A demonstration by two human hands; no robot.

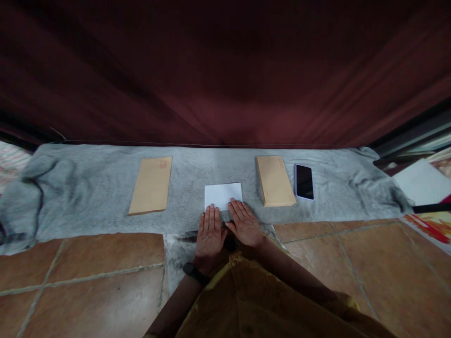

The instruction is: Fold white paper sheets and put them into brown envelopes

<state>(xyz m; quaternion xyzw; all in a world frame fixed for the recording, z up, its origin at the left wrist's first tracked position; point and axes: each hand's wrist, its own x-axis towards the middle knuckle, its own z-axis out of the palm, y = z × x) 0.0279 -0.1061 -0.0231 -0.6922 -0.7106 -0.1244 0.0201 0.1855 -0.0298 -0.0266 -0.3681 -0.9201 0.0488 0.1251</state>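
Observation:
A white sheet of paper (223, 195) lies on a grey cloth (98, 197) spread on the floor. My left hand (210, 232) rests flat, fingers stretched out, on the paper's near edge. My right hand (244, 223) lies flat beside it, fingers out, touching the paper's near right corner. A black band sits on my left wrist. Neither hand holds anything.
A single brown envelope (151, 185) lies left of the paper. A stack of brown envelopes (275, 180) lies to the right, with a dark phone (304, 181) next to it. Brown floor tiles (88, 277) lie in front. A dark red curtain (225, 70) hangs behind. Papers (423, 183) sit far right.

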